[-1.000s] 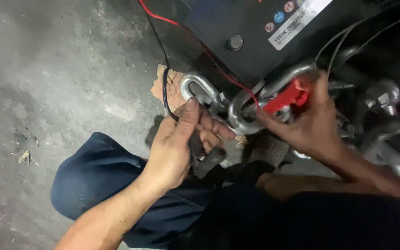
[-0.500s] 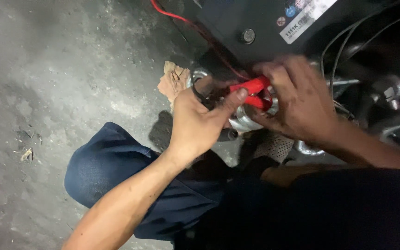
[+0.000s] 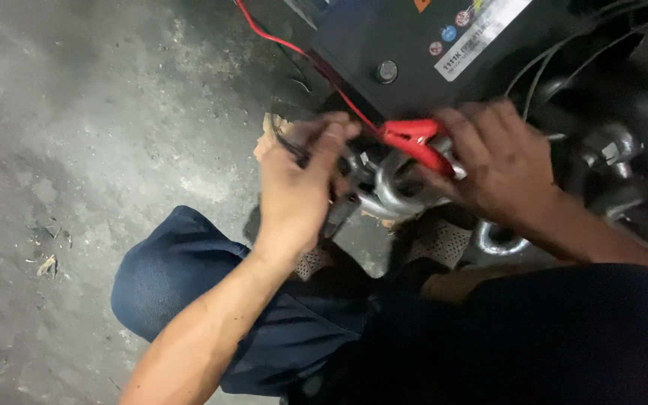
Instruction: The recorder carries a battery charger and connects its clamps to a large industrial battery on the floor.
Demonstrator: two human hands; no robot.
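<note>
Moved since half a second ago: left hand drawn off the red clamp, now at its 9 o'clock, fingers pinched on a black cable. Right hand at 3 o'clock of the clamp, grasping it over steel shackles. Red wire runs to 11 o'clock. Black battery at 12 o'clock

2 bare forearms, no sleeves, blue jeans, dark top, perforated footwear
</note>
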